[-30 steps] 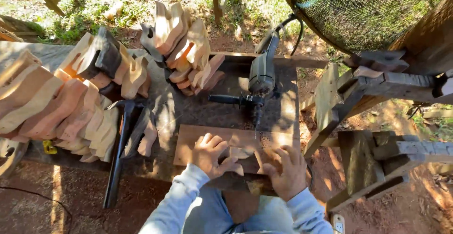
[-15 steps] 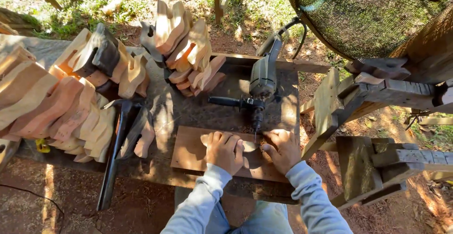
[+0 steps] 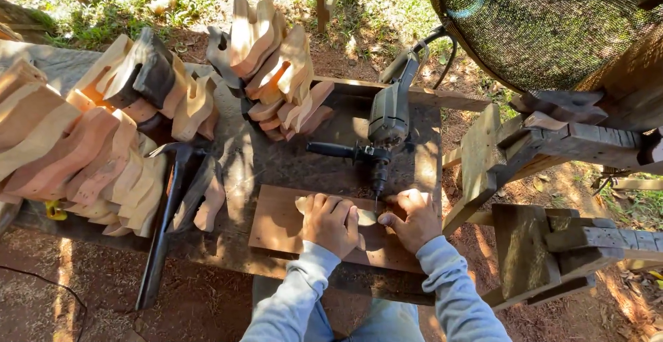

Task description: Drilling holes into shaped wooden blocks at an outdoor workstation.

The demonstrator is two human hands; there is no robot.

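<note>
Evidently stiff, light and unbreakable, the small pale wood piece (image 3: pixel 364 216) lies on a flat board (image 3: pixel 276 228) under the drill (image 3: pixel 387 124), pinned at its 2 ends by the left hand (image 3: pixel 331 223) and right hand (image 3: pixel 414 219), fingers pressed down.

Drill (image 3: pixel 387 124) blocks ahead; wooden blanks (image 3: pixel 83 142) crowd left (stacked high); bare board (image 3: pixel 276 228) passable.

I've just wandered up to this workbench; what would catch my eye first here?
Probably the heaps of pale shaped wooden blocks piled along the bench's left side and back. Next, the dark electric drill mounted at the middle, bit pointing down. Right under it, the person's left hand and right hand press a small wood piece onto a flat board.
</note>
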